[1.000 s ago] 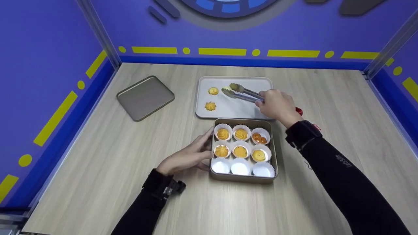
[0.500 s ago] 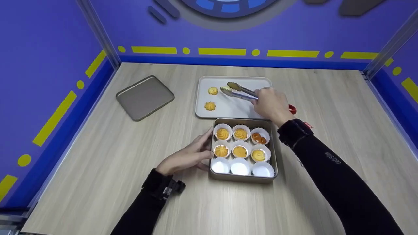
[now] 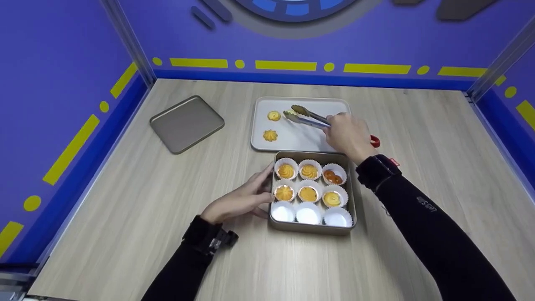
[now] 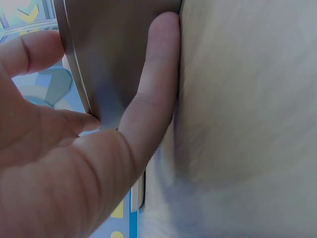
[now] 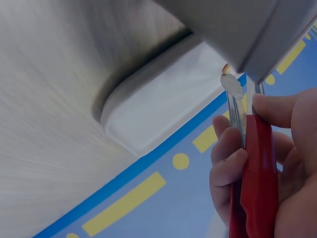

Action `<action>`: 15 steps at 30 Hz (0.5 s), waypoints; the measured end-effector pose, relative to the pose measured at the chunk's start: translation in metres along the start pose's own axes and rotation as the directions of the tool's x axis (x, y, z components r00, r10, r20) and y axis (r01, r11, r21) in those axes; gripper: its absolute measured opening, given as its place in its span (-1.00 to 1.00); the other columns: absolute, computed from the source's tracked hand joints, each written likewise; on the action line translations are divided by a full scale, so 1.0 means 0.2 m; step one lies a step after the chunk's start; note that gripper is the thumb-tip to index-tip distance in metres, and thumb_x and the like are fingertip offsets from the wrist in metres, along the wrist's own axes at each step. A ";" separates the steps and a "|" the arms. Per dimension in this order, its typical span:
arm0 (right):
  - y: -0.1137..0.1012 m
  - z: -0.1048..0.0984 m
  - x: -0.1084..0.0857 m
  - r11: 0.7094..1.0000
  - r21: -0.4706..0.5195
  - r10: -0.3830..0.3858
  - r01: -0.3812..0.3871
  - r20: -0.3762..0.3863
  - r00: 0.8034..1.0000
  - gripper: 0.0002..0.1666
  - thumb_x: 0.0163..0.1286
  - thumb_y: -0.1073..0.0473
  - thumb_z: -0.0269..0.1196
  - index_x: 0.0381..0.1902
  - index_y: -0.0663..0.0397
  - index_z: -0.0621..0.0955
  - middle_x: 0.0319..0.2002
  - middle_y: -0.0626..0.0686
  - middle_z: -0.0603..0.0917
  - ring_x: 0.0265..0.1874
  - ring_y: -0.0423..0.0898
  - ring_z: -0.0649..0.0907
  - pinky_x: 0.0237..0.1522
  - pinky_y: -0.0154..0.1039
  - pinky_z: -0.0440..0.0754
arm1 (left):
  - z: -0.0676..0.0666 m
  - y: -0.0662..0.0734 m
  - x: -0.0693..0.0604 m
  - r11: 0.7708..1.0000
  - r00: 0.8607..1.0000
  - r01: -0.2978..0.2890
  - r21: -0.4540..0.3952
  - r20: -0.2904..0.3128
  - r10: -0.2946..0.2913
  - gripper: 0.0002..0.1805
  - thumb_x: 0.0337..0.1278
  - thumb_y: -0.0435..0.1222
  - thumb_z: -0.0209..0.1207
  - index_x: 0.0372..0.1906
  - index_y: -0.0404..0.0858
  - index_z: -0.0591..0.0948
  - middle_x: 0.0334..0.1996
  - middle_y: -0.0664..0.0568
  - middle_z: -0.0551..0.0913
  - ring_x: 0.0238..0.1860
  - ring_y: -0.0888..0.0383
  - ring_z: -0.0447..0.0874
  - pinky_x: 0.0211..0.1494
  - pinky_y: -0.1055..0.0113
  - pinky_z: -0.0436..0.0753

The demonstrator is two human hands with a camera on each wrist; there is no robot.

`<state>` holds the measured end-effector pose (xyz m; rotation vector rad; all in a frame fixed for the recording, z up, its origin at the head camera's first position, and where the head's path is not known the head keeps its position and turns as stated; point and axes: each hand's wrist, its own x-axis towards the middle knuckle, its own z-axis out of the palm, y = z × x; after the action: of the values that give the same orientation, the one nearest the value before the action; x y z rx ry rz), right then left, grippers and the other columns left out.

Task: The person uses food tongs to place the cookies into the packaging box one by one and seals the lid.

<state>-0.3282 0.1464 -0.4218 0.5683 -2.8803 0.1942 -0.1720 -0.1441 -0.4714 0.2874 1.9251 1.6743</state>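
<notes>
My right hand grips the tongs, whose red handles show in the right wrist view. The tong tips stand apart on either side of a pale cookie, partly hidden, on the white tray. Left of them on that tray lie a round cookie and a star-shaped cookie. My left hand rests against the left side of the metal box, fingers fairly straight. Paper cups fill the box; the two far rows hold cookies, and the near row's cups are empty.
A brown metal lid or shallow tray lies at the back left of the wooden table. Blue panels with yellow marks stand along the back and both sides.
My right hand and the tongs have shifted slightly left over the white tray, and the tips have moved a little towards the pale cookie. My left hand and the box have kept their places.
</notes>
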 end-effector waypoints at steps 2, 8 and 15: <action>0.01 0.00 0.00 1.000 0.004 -0.004 0.004 -0.006 1.000 -0.74 0.50 0.12 0.29 -0.18 0.26 0.72 -0.32 0.30 0.71 -0.40 0.26 0.70 -0.47 0.24 0.71 | 0.00 0.00 0.00 1.000 1.000 0.001 0.007 -0.002 -0.001 0.08 0.39 -0.33 0.15 0.75 0.24 -0.24 0.68 -0.20 -0.19 0.16 -0.12 0.70 0.02 0.02 0.88; 0.03 0.01 -0.02 0.999 0.032 -0.002 0.003 -0.026 1.000 -0.76 0.50 0.12 0.30 -0.24 0.23 0.69 -0.39 0.26 0.67 -0.44 0.24 0.66 -0.49 0.22 0.69 | 0.00 0.00 0.00 1.000 1.000 0.005 0.024 -0.002 -0.004 0.08 0.40 -0.31 0.14 0.74 0.28 -0.24 0.64 -0.18 -0.10 0.19 -0.10 0.65 0.02 0.03 0.88; 0.07 -0.02 -0.05 0.998 0.056 -0.008 0.009 -0.031 0.999 -0.76 0.51 0.10 0.30 -0.25 0.20 0.67 -0.42 0.23 0.63 -0.47 0.19 0.61 -0.50 0.17 0.65 | 0.00 0.00 0.00 0.999 1.000 0.009 0.039 -0.004 -0.009 0.08 0.40 -0.30 0.15 0.74 0.31 -0.23 0.69 -0.19 -0.17 0.12 -0.10 0.72 0.03 0.04 0.88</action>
<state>-0.3239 0.1645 -0.4206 0.5825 -2.8504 0.2809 -0.1723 -0.1445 -0.4715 0.2902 1.9608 1.6341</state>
